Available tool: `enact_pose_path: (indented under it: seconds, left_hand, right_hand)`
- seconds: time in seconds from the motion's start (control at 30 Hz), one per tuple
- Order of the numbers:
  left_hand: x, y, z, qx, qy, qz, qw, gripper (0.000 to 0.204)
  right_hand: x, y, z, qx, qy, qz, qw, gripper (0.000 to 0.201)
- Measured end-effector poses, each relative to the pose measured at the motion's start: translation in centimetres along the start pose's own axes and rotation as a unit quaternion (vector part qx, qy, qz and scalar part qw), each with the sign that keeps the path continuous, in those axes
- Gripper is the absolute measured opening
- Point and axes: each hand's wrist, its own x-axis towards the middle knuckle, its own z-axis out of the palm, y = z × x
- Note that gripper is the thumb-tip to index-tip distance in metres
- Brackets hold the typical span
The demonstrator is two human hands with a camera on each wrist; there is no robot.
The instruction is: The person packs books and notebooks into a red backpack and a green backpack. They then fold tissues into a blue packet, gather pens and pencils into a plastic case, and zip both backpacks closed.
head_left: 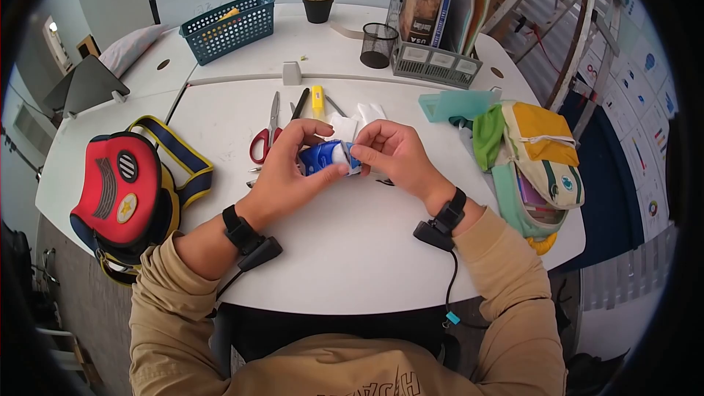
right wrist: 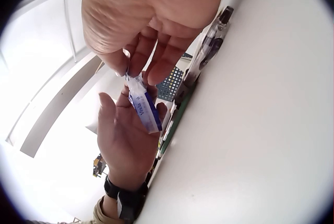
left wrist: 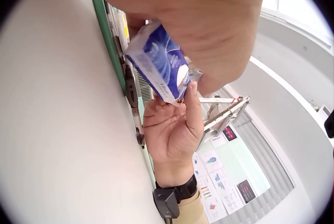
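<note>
A small blue-and-white plastic packet (head_left: 318, 158) is held above the table between both hands. My left hand (head_left: 287, 169) grips its left side, thumb below and fingers behind. At its right end, my right hand (head_left: 402, 160) pinches the wrapper between thumb and fingers. The left wrist view shows the packet (left wrist: 159, 62) with a white patch near the right fingertips. In the right wrist view, the packet's printed side (right wrist: 145, 108) rests in the left hand (right wrist: 130, 138), and the right fingers pull up a crumpled clear edge.
Behind the hands lie red-handled scissors (head_left: 273, 119), a yellow highlighter (head_left: 317, 101), pens and white tissue-like pieces (head_left: 369, 113). A red bag (head_left: 117, 191) is at left, a colourful backpack (head_left: 539, 161) at right. Farther back are a blue basket (head_left: 229, 32), a potted plant (head_left: 317, 9) and a file rack (head_left: 437, 64).
</note>
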Motion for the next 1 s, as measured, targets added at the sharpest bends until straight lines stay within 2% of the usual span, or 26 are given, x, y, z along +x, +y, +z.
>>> enact_pose_path:
  seconds: [0.03, 0.13, 0.43, 0.53, 0.73, 0.83, 0.93, 1.0]
  left_hand:
    - [0.0, 0.0, -0.1, -0.014, 0.0, -0.031, 0.999, 0.061]
    - [-0.1, 0.1, 0.0, 0.062, 0.011, -0.023, 0.998, 0.054]
    - [-0.3, 0.5, 0.1, 0.073, 0.089, -0.054, 0.992, 0.056]
    - [-0.3, 0.5, 0.1, 0.113, 0.108, -0.07, 0.985, 0.056]
    - [-0.2, -1.0, 0.0, 0.164, 0.118, 0.013, 0.979, 0.055]
    - [-0.3, -0.5, 0.0, 0.124, 0.098, -0.024, 0.987, 0.055]
    - [-0.3, -0.9, -0.2, 0.115, 0.068, 0.003, 0.991, 0.053]
    - [-0.1, -0.7, -0.8, 0.179, 0.043, 0.071, 0.98, 0.058]
  right_hand:
    - [-0.1, 0.0, 0.1, 0.005, -0.006, 0.0, 1.0, 0.015]
    - [-0.2, 0.0, 0.3, 0.007, -0.023, -0.001, 1.0, 0.014]
    - [-0.4, -0.5, 0.8, 0.006, -0.028, 0.006, 1.0, 0.013]
    - [-0.7, -0.3, 1.4, 0.005, -0.044, -0.003, 0.999, 0.013]
    - [-0.8, 0.0, 1.9, -0.062, -0.045, 0.007, 0.997, 0.016]
    - [-0.6, -0.6, 2.2, -0.014, -0.021, -0.008, 1.0, 0.023]
    - [-0.5, -0.8, 2.1, 0.001, -0.019, -0.018, 1.0, 0.029]
    - [-0.4, -0.6, 1.8, -0.001, -0.011, -0.017, 1.0, 0.029]
